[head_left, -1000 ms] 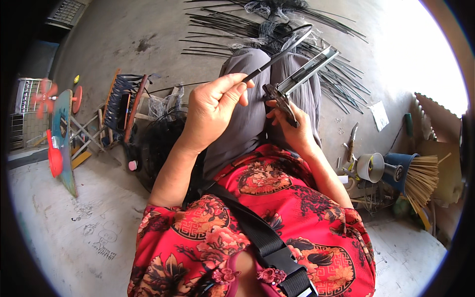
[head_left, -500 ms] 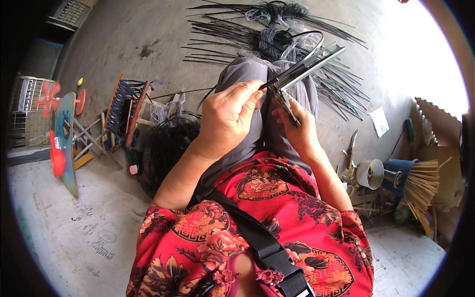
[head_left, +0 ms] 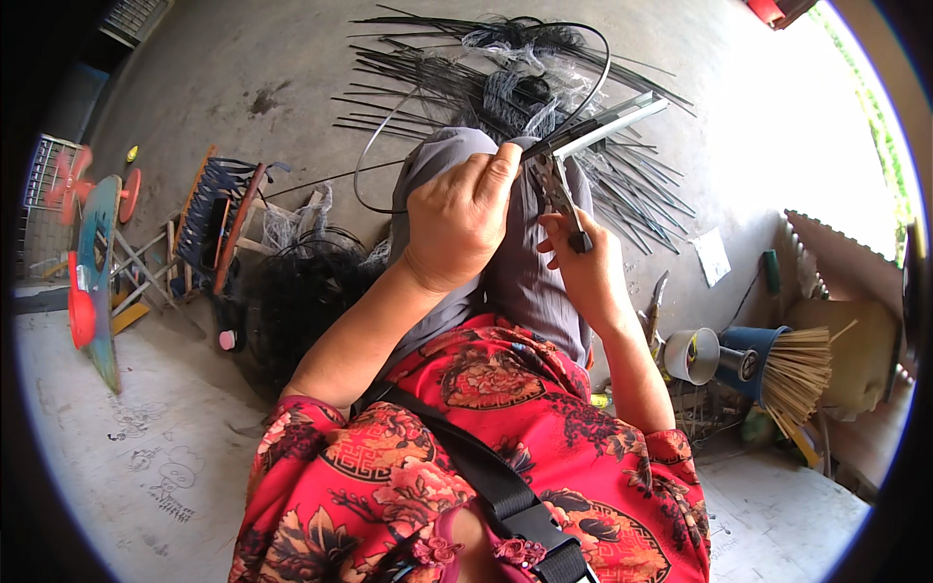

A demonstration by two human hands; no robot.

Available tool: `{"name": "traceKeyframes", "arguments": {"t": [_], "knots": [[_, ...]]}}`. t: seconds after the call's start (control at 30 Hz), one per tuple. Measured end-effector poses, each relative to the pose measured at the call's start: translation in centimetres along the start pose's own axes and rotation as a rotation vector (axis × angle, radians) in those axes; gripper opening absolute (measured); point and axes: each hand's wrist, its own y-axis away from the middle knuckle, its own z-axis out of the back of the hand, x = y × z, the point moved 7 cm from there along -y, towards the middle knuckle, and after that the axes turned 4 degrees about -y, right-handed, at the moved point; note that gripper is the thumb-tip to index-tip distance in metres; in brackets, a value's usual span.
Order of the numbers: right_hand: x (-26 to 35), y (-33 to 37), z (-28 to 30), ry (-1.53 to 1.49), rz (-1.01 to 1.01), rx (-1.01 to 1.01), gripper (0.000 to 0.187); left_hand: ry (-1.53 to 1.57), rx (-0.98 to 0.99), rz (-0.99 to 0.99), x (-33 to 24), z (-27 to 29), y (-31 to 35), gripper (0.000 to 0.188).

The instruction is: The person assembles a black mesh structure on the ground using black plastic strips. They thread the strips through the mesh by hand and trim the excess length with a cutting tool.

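A silver plier-like tool (head_left: 622,121) with a long channel-shaped arm points up and to the right over my knees. My right hand (head_left: 593,267) is closed round its dark-tipped handle, some fingers behind it. Black plastic strip (head_left: 536,149) runs into the tool's jaw end, pinched there between the thumb and fingers of my left hand (head_left: 457,219). A thin dark length of it curves in a loop beyond the tool. Exactly how the strip sits in the jaws is hidden.
Bundles of black strips with clear wrapping (head_left: 505,92) lie on the floor ahead. Left are a coil of black strip (head_left: 301,291), a folding stool (head_left: 228,219) and a red fan (head_left: 68,185). Right are a knife (head_left: 659,296), a white pot (head_left: 692,356) and a blue bucket of sticks (head_left: 753,352).
The tool's handle has swung more upright. A longer strip loop shows left of my left hand, and the loop above the tool stands higher. The whole view has shifted slightly.
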Motion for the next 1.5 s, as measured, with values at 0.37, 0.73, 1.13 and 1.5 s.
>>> {"name": "traceKeyframes", "arguments": {"t": [0.37, 0.73, 1.13, 1.5], "knots": [[-0.7, -1.1, -1.3, 0.063, 0.056, -0.017, 0.025, -0.015, 0.015, 0.032, 1.4, 0.1, 0.7, 0.041], [-1.8, -1.9, -2.0, 0.085, 0.047, -0.004, 0.040, -0.127, 0.011, -0.042, 1.9, -0.8, 2.3, 0.043], [2.0, -3.4, -3.4, 0.430, 0.554, -0.150, 0.015, -0.017, 0.028, 0.034, 4.6, -1.6, 3.3, 0.042], [-3.3, -8.9, -4.3, 0.320, 0.323, -0.033, 0.030, -0.068, 0.088, -0.011, 5.6, -4.4, 4.5, 0.037]]}}
